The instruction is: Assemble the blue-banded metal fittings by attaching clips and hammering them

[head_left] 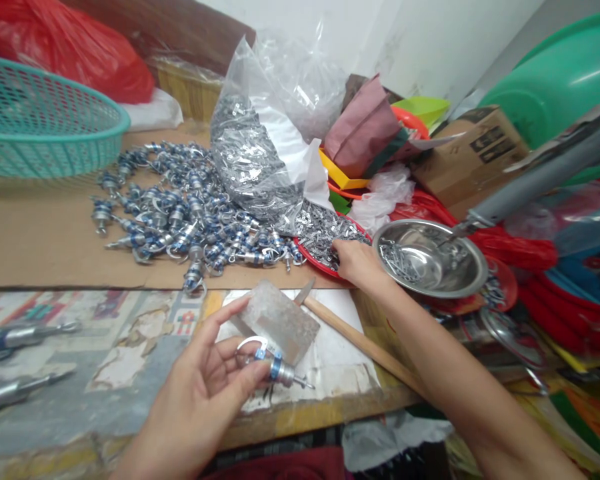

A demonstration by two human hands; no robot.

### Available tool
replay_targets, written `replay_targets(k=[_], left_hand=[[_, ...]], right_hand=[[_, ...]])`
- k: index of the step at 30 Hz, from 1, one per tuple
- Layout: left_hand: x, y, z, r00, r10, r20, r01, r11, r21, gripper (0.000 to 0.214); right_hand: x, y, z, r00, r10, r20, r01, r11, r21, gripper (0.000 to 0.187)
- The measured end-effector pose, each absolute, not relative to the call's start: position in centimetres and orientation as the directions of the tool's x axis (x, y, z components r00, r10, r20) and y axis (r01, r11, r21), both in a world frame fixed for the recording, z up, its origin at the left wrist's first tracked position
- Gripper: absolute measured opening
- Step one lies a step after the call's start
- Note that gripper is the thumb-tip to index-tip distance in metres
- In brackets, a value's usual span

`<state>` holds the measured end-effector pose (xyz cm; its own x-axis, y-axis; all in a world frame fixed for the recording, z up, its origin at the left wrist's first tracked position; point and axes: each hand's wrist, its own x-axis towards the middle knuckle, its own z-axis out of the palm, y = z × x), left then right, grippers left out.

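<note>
Between the thumb and fingers of my left hand (pixel 215 380) is a small blue-and-silver metal fitting (pixel 280 368) with a curved pale arm and a thin pin at its end. It is held over the worn front of the table, before a flat metal block (pixel 283 320). My right hand (pixel 357 263) reaches into a red dish (pixel 317 265) of small flat metal pieces (pixel 325 230); its fingers are bent together at the pile, their tips hidden. Just below that dish lies a hammer with a wooden handle (pixel 360 340), its head partly behind the block.
Many similar fittings (pixel 180 213) lie heaped on cardboard (pixel 40 233). Behind stands a clear bag of metal pieces (pixel 250 153). A steel bowl (pixel 430 257) sits right, under a grey rod-like tool (pixel 540 180). A teal basket (pixel 45 143) is at left.
</note>
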<state>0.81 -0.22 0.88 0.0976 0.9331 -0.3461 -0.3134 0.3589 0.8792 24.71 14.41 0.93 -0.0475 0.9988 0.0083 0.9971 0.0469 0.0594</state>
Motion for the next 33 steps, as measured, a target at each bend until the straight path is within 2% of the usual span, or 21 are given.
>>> replay_targets(k=[5, 8, 11, 13, 16, 19, 24, 30, 33], left_hand=[[0.4, 0.5, 0.2, 0.144, 0.925, -0.352, -0.324, 0.380, 0.866, 0.075], [0.2, 0.8, -0.2, 0.153, 0.937, -0.316, -0.340, 0.350, 0.873, 0.075], [0.2, 0.8, -0.3, 0.161, 0.939, -0.305, -0.344, 0.343, 0.874, 0.073], [0.2, 0.8, -0.1, 0.165, 0.935, -0.315, -0.350, 0.354, 0.867, 0.075], [0.2, 0.8, 0.1, 0.156, 0.935, -0.318, -0.362, 0.353, 0.863, 0.072], [0.2, 0.8, 0.1, 0.157, 0.935, -0.317, -0.375, 0.353, 0.857, 0.069], [0.2, 0.8, -0.1, 0.181, 0.935, -0.306, -0.386, 0.354, 0.852, 0.068], [0.2, 0.7, 0.2, 0.185, 0.934, -0.307, -0.400, 0.357, 0.844, 0.069], [0.1, 0.7, 0.1, 0.192, 0.931, -0.311, -0.389, 0.363, 0.847, 0.069]], right_hand=[[25.8, 14.5, 2.2, -0.066, 0.993, 0.098, 0.991, 0.077, -0.112, 0.015], [24.2, 12.3, 3.2, -0.129, 0.987, 0.094, 0.947, 0.150, -0.284, 0.021], [21.2, 8.4, 3.9, -0.286, 0.956, 0.067, 0.850, 0.286, -0.442, 0.014], [19.4, 5.8, 3.9, -0.472, 0.869, 0.146, 0.693, 0.468, -0.549, 0.011], [18.0, 3.3, 3.4, -0.612, 0.734, 0.294, 0.543, 0.661, -0.517, 0.014], [17.7, 2.3, 2.7, -0.602, 0.727, 0.329, 0.593, 0.684, -0.426, 0.015], [16.9, 1.9, 2.0, -0.517, 0.726, 0.454, 0.507, 0.687, -0.521, 0.017], [16.5, 2.0, 2.4, -0.577, 0.748, 0.328, 0.604, 0.661, -0.446, 0.020], [16.6, 1.9, 2.5, -0.579, 0.750, 0.319, 0.608, 0.658, -0.444, 0.020]])
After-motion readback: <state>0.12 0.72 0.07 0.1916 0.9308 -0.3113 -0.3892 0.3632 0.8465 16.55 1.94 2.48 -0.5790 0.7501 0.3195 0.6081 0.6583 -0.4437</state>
